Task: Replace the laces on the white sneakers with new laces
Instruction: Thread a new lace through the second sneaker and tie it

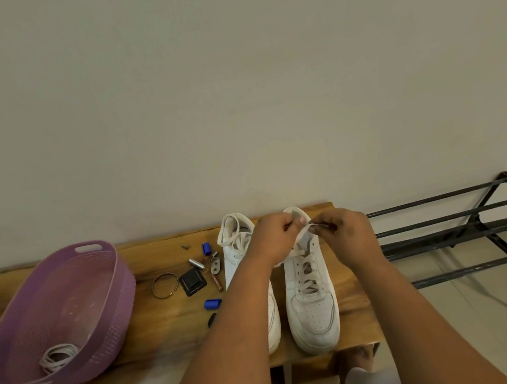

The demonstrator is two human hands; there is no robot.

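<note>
No text, brand, number or sign can be read anywhere in this view. The white sneakers [310, 292] show no legible logo or lettering on the parts that are visible. The small brown battery [217, 283] on the wooden bench [166, 321] may carry printing along its side, but it is too small and blurred to make out.

This looks like a home, likely an entryway or hall. A plain painted wall [233, 83] fills the upper frame. Below it stands a wooden worktop [166, 321] with a purple plastic basket [34, 327] at lower left, scattered household oddments at centre, and a black metal shoe rack [460, 241] on a tiled floor [484, 339] at right.
</note>
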